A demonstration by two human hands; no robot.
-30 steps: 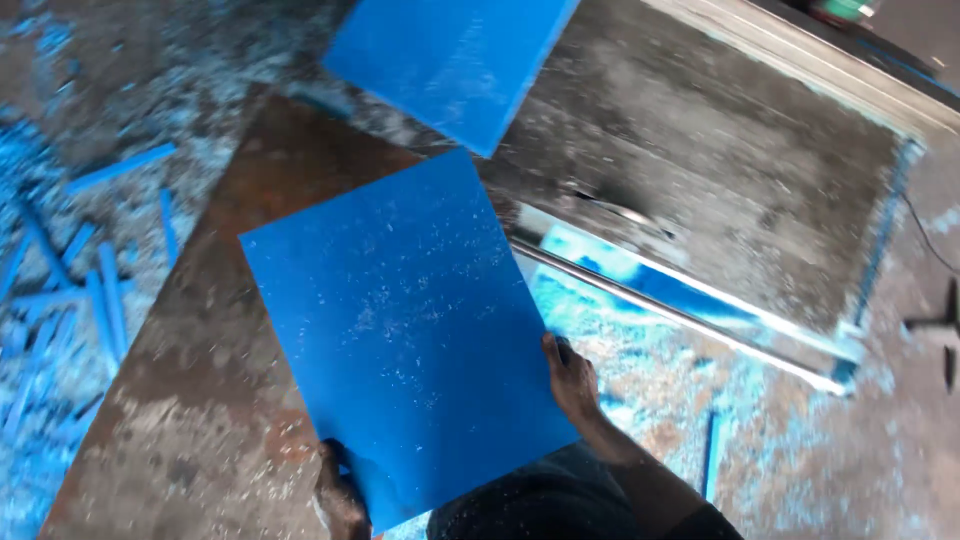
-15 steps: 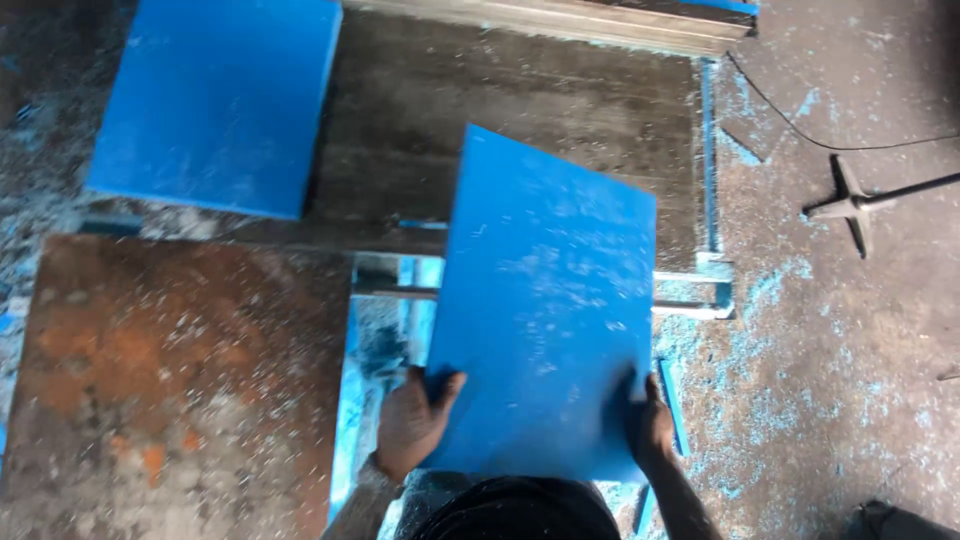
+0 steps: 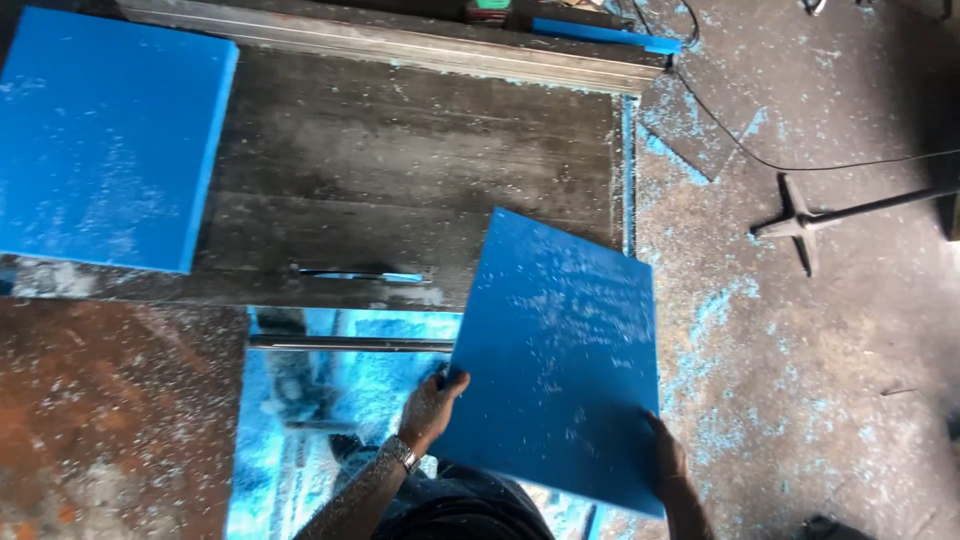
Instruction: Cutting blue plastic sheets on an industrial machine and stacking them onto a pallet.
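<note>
Sheet: blue sheet [image 3: 560, 360], flecked with pale dust, held tilted over the table's right front corner, reaching past its edge above the floor.
Left hand: left hand [image 3: 432, 405] closed on the sheet's lower left edge, fingers curled over it; watch [image 3: 401, 453] on the wrist.
Right hand: right hand [image 3: 668, 462] grips the lower right edge.
Table: dark worn table [image 3: 400, 170].
Slab: thicker blue slab [image 3: 100, 140] at its left edge.
Floor: floor [image 3: 820, 330] strewn with blue shavings.
</note>
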